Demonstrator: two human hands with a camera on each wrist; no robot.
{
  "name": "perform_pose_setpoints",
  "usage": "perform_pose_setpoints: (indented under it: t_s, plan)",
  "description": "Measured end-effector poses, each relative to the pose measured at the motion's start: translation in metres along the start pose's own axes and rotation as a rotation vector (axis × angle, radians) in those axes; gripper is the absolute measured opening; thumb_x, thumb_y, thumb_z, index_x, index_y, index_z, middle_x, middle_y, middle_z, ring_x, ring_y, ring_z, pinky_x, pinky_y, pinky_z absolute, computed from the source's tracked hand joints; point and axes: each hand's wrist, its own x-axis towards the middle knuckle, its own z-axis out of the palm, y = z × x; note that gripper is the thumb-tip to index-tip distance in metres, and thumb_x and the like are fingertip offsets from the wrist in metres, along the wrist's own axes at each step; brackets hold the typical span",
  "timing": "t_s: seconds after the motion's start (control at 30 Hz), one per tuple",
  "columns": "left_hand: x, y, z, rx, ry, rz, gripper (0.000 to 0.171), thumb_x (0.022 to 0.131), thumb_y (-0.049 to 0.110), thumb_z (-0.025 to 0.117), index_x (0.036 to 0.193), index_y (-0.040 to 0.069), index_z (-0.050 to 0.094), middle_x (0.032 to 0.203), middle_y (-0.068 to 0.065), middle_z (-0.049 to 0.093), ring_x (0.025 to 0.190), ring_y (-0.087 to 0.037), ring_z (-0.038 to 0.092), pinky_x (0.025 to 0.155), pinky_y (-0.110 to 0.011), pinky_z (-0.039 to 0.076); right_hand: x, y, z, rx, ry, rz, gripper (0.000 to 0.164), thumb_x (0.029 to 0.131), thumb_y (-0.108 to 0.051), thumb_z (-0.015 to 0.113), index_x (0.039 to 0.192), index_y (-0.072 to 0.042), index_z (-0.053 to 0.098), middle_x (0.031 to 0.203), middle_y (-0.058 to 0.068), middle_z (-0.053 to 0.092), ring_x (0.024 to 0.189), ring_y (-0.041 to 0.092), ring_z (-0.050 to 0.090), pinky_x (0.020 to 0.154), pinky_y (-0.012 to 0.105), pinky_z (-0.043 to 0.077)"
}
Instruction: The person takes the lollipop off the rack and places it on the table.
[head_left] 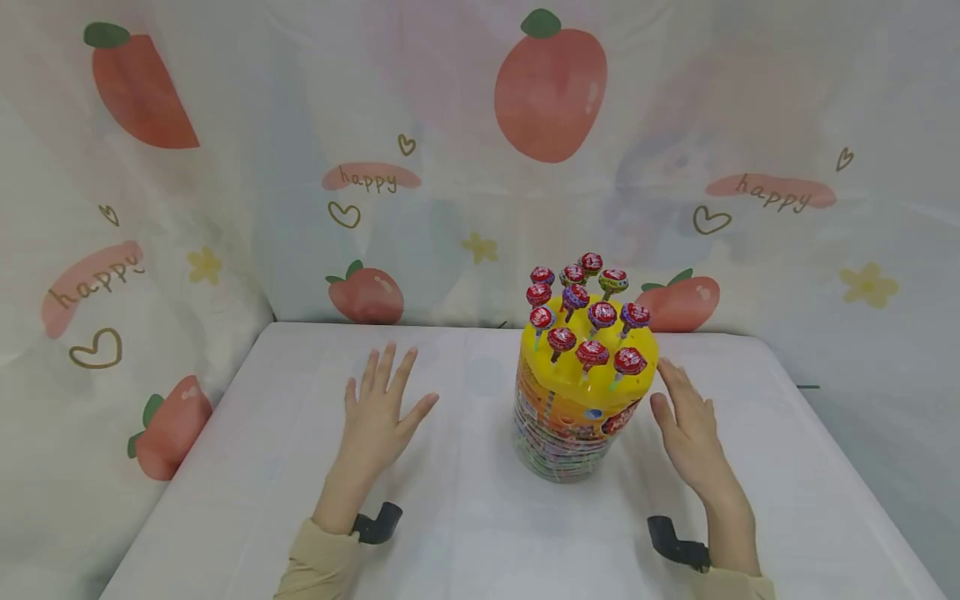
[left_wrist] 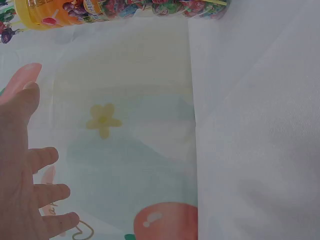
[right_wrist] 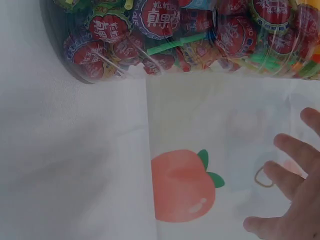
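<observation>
Printed cloth (head_left: 442,92) hangs behind; a round clear-plastic lollipop jar (head_left: 566,429) stands between left hand (head_left: 381,421) and right hand (head_left: 693,440), fingers extended.

The lid (head_left: 557,377) is yellow, lollipops (head_left: 602,315) mostly red, backdrop (head_left: 450,92) fruit-printed.

At the left edge, the left hand (left_wrist: 20,172) shows its thumb and 3 fingers spread apart. A candy jar (left_wrist: 75,12) crosses the upper left, lollipops (left_wrist: 7,34) beside its yellow end. Patterned cloth (left_wrist: 150,65) with 1 yellow flower (left_wrist: 103,120) fills the centre; white tabletop (left_wrist: 260,125), the right.
</observation>
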Motion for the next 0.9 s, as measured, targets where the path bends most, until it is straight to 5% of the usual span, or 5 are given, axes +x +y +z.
perform_pose_setpoints:
  t_s: [0.3, 0.9]
  plan:
    - [0.002, 0.012, 0.003, -0.100, 0.135, 0.061, 0.065, 0.094, 0.044, 0.055, 0.150, 0.018, 0.033, 0.156, -0.014, 0.032, 0.146, -0.036, 0.025, 0.108, -0.066, 0.026, -0.003, -0.005, -0.001, 0.163, -0.065, 0.072, 0.060, 0.103, -0.040, 0.032, 0.156, -0.024, 0.009, 0.161, 0.017, 0.012, 0.146, 0.048, 0.011, 0.097, 0.079, 0.023]
    - [0.015, 0.061, -0.001, -0.324, 0.379, 0.250, 0.054, 0.096, 0.035, 0.055, 0.143, 0.011, 0.043, 0.143, -0.010, 0.050, 0.134, -0.029, 0.044, 0.106, -0.055, 0.037, -0.008, -0.005, 0.010, 0.343, -0.073, 0.088, 0.061, 0.102, -0.041, 0.034, 0.155, -0.026, 0.008, 0.158, 0.019, 0.020, 0.144, 0.043, 0.018, 0.102, 0.076, 0.023]
